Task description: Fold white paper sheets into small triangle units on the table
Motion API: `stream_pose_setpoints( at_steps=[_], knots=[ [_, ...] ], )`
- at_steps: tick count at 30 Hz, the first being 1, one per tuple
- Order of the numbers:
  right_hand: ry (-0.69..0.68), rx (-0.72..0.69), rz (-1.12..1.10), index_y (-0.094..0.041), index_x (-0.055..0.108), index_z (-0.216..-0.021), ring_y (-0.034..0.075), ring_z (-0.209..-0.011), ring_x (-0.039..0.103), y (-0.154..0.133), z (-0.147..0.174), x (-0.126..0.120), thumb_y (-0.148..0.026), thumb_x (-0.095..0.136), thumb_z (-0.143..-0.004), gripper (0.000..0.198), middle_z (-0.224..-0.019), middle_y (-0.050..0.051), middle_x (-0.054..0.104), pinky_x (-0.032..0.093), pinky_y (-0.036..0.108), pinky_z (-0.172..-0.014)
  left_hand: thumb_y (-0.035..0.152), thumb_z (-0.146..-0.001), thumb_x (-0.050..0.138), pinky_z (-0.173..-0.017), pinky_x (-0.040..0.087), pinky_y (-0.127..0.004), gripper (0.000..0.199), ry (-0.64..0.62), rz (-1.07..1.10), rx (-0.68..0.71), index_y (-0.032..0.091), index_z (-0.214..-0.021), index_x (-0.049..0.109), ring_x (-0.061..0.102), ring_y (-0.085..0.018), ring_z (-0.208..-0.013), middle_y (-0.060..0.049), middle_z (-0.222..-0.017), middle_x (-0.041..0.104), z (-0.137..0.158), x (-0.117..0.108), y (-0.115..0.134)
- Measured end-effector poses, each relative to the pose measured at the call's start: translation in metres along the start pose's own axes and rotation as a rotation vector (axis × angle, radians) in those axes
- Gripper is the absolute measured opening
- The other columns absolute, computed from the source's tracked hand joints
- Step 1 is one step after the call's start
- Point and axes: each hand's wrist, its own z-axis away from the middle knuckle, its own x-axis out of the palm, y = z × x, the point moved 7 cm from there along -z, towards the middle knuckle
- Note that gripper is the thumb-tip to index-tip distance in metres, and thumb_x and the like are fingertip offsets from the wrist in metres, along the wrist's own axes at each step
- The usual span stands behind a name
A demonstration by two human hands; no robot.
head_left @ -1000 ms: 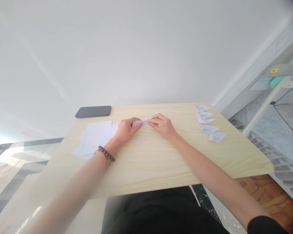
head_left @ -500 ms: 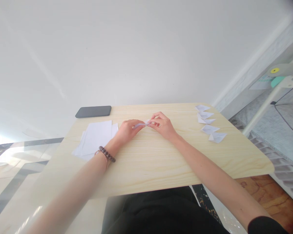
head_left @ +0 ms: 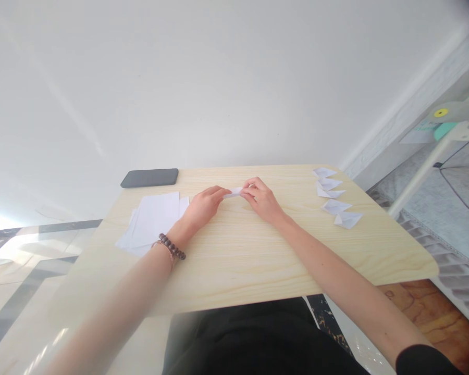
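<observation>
Between my two hands is a small folded piece of white paper, a little above or on the middle of the table; I cannot tell which. My left hand grips its left end, the fingers closed and partly covering it. At the right end, my right hand pinches the paper between thumb and fingers. A stack of white paper sheets lies under and beside my left forearm. Several folded white paper pieces stand in a column along the table's right side.
The light wooden table stands against a white wall. A dark phone lies at its back left corner. To the right, beyond the table edge, is a pale metal frame with a yellow-dotted joint.
The folded paper now lies flatter and shows as a narrow strip between my hands. My left fingers have shifted slightly up and closed over its end; my right hand has barely moved.
</observation>
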Motion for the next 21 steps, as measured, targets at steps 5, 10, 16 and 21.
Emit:
stream_pose_setpoints(
  at_steps=[5,10,16,21],
  knots=[
    [-0.021,-0.030,0.016,-0.021,0.062,-0.081,0.011,-0.071,0.052,-0.007,0.000,0.001,-0.029,0.041,-0.086,0.023,-0.097,0.005,0.050,0.044,0.027,-0.067,0.026,-0.085,0.044,-0.078,0.042,-0.031,0.026,0.040,-0.007,-0.020,0.022,-0.108,0.054,0.054,-0.017,-0.090,-0.005,-0.105,0.059,0.000,-0.004,0.002],
    [-0.026,-0.077,0.009,-0.023,0.064,-0.084,0.012,-0.078,0.053,-0.011,0.001,0.004,-0.029,0.044,-0.085,0.021,-0.101,0.005,0.048,0.046,0.027,-0.070,0.035,-0.084,0.046,-0.084,0.035,-0.037,0.032,0.077,-0.107,-0.035,0.020,-0.111,0.052,0.048,-0.022,-0.098,-0.007,-0.102,0.062,0.000,-0.007,0.006],
    [0.000,-0.051,-0.088,-0.022,0.064,-0.087,0.014,-0.085,0.056,-0.007,0.000,0.004,-0.030,0.045,-0.085,0.021,-0.110,0.006,0.052,0.047,0.031,-0.077,0.031,-0.085,0.045,-0.081,0.036,-0.033,0.023,0.090,-0.044,-0.013,0.020,-0.103,0.055,0.052,-0.018,-0.091,-0.005,-0.096,0.062,-0.001,-0.006,0.006],
    [0.049,-0.032,-0.129,-0.022,0.063,-0.087,0.014,-0.079,0.058,-0.004,-0.001,0.002,-0.031,0.048,-0.083,0.019,-0.099,0.006,0.060,0.048,0.028,-0.070,0.029,-0.081,0.051,-0.080,0.036,-0.032,0.024,0.097,-0.017,-0.045,0.021,-0.103,0.051,0.054,-0.017,-0.087,-0.003,-0.092,0.062,-0.001,-0.004,0.002]
  ],
)
